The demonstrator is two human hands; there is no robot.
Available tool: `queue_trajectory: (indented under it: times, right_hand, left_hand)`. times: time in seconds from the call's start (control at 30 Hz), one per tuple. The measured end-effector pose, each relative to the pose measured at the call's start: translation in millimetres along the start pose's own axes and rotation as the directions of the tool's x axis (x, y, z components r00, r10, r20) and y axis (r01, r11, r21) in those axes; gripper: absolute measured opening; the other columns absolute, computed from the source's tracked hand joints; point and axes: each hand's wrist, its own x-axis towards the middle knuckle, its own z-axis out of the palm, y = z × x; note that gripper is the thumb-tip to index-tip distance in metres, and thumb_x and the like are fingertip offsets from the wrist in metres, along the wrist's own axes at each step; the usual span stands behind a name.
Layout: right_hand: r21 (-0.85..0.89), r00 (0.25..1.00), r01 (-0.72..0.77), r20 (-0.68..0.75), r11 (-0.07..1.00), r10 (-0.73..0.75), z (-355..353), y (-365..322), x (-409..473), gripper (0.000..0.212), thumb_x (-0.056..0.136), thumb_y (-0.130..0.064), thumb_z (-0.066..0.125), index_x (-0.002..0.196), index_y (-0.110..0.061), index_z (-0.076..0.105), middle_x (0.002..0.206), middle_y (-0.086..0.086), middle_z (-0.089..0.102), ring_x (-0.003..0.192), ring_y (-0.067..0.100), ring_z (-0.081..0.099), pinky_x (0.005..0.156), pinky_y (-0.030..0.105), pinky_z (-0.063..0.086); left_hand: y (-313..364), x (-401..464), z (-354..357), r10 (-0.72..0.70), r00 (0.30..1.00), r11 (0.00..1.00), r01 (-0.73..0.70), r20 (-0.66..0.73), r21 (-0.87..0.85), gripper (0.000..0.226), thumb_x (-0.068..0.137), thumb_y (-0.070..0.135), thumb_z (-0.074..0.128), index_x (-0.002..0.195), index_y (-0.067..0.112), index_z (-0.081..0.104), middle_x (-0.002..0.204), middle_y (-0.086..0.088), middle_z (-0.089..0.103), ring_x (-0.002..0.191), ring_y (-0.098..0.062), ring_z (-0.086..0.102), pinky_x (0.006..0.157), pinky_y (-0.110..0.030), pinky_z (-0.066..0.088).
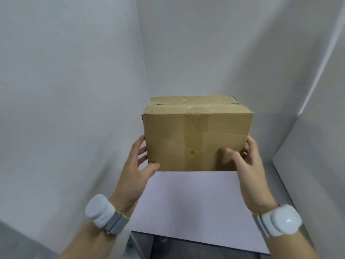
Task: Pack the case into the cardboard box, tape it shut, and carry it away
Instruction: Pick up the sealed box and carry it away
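A brown cardboard box [196, 135] stands closed, with clear tape along its top seam and down its front face. Its bottom edge rests on a pale lilac tabletop [186, 199], towards the far end. My left hand [137, 165] holds the box's lower left corner, thumb on the front face and fingers spread along the left side. My right hand [244, 161] holds the lower right corner, thumb pressed on the front and fingers wrapped around the right side. The case is not visible.
White walls close in on the left [65, 109], behind [196, 53] and on the right [308, 90] of the tabletop. The table's near edge [186, 238] drops to a dark gap below. Each wrist wears a white band-mounted device.
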Motion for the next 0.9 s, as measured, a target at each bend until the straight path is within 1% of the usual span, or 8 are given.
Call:
queue_trajectory:
  times: [0.07, 0.2, 0.3, 0.37, 0.47, 0.57, 0.73, 0.9]
  right_hand:
    - [-0.002, 1.000, -0.007, -0.013, 1.000, 0.007, 9, -4, -12, 0.057, 0.088, -0.039, 0.072, 0.141, -0.047, 0.053, 0.132, -0.014, 0.069, 0.122, 0.009, 0.065, 0.093, 0.031, 0.051]
    - [-0.022, 0.998, -0.031, -0.050, 0.999, 0.030, 21, -7, -28, 0.059, 0.086, -0.042, 0.073, 0.140, -0.047, 0.052, 0.130, -0.013, 0.070, 0.122, 0.009, 0.065, 0.092, 0.029, 0.051]
    - [-0.038, 0.997, -0.053, -0.059, 0.998, 0.051, 21, -4, -34, 0.062, 0.085, -0.047, 0.074, 0.142, -0.049, 0.050, 0.132, -0.011, 0.068, 0.125, 0.013, 0.064, 0.096, 0.036, 0.051]
    - [-0.045, 0.997, -0.062, -0.056, 0.997, 0.060, 21, -1, -34, 0.062, 0.084, -0.050, 0.074, 0.142, -0.051, 0.050, 0.132, -0.012, 0.068, 0.125, 0.013, 0.064, 0.096, 0.037, 0.052]
    - [-0.057, 0.996, -0.067, -0.071, 0.996, 0.063, 22, -2, -33, 0.061, 0.084, -0.052, 0.073, 0.141, -0.053, 0.049, 0.131, -0.014, 0.067, 0.123, 0.011, 0.064, 0.094, 0.035, 0.053]
    - [-0.048, 0.996, -0.066, -0.067, 0.997, 0.062, 22, -8, -37, 0.060, 0.085, -0.050, 0.072, 0.140, -0.051, 0.050, 0.130, -0.013, 0.068, 0.123, 0.012, 0.064, 0.093, 0.035, 0.052]
    - [-0.061, 0.991, -0.044, -0.129, 0.997, 0.036, 33, -23, -61, 0.060, 0.083, -0.049, 0.071, 0.139, -0.050, 0.051, 0.129, -0.013, 0.068, 0.124, 0.013, 0.063, 0.092, 0.033, 0.052]
    - [-0.115, 0.976, -0.012, -0.216, 0.993, -0.013, 57, -40, -105, 0.055, 0.083, -0.045, 0.070, 0.135, -0.053, 0.053, 0.121, -0.016, 0.071, 0.116, 0.010, 0.067, 0.085, 0.031, 0.053]
  left_hand:
    - [1, -3, -12, -0.005, 1.000, 1.000, 0.005, 0.006, 0.009, 0.077, 0.078, 0.019, 0.070, 0.139, 0.060, 0.046, 0.138, 0.014, 0.057, 0.129, -0.010, 0.058, 0.101, -0.047, 0.055]
    - [-1, -4, -28, -0.026, 0.999, 1.000, 0.027, 0.047, -0.005, 0.076, 0.078, 0.020, 0.070, 0.138, 0.059, 0.047, 0.138, 0.012, 0.058, 0.129, -0.014, 0.059, 0.100, -0.048, 0.056]
    - [-4, -8, -30, -0.041, 0.998, 0.999, 0.041, 0.036, -0.001, 0.074, 0.078, 0.019, 0.070, 0.136, 0.060, 0.048, 0.137, 0.013, 0.059, 0.127, -0.010, 0.060, 0.099, -0.046, 0.057]
    - [-6, -10, -30, -0.047, 0.999, 0.999, 0.047, 0.021, 0.009, 0.074, 0.079, 0.019, 0.069, 0.136, 0.061, 0.048, 0.136, 0.015, 0.058, 0.127, -0.008, 0.059, 0.098, -0.045, 0.057]
    - [-5, -10, -29, -0.050, 0.999, 0.999, 0.050, 0.018, 0.012, 0.075, 0.080, 0.020, 0.070, 0.138, 0.060, 0.046, 0.138, 0.015, 0.057, 0.129, -0.009, 0.058, 0.100, -0.045, 0.056]
    - [-4, -14, -31, -0.061, 0.998, 0.998, 0.060, 0.031, 0.015, 0.076, 0.079, 0.020, 0.070, 0.139, 0.060, 0.045, 0.139, 0.014, 0.056, 0.130, -0.010, 0.057, 0.100, -0.046, 0.056]
    - [5, -21, -44, -0.042, 0.996, 0.999, 0.041, 0.084, 0.012, 0.074, 0.078, 0.023, 0.070, 0.136, 0.063, 0.046, 0.138, 0.017, 0.056, 0.130, -0.008, 0.056, 0.100, -0.046, 0.056]
    - [8, -41, -71, -0.021, 0.988, 1.000, 0.024, 0.156, -0.016, 0.076, 0.077, 0.022, 0.068, 0.138, 0.062, 0.045, 0.140, 0.014, 0.054, 0.132, -0.010, 0.054, 0.105, -0.048, 0.052]
